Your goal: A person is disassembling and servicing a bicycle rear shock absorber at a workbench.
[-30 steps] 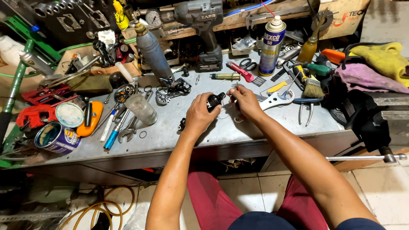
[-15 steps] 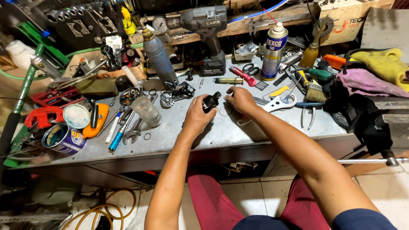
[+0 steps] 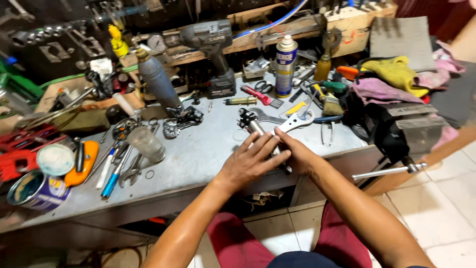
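Head view: both hands, left hand [image 3: 248,166] and right hand [image 3: 297,155], clasping metal rod [image 3: 258,130] above tabletop [image 3: 198,159] front edge; best kept level, grip firm.

Grey metal workbench [image 3: 198,164], pale tiled floor [image 3: 441,198], dim cluttered back.

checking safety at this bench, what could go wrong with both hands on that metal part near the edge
The metal part is held between the left hand and right hand close to the bench edge; if it slips, it may fall to the floor. The wrench and pliers lie just behind it, so a sudden push could knock them or scrape the knuckles.
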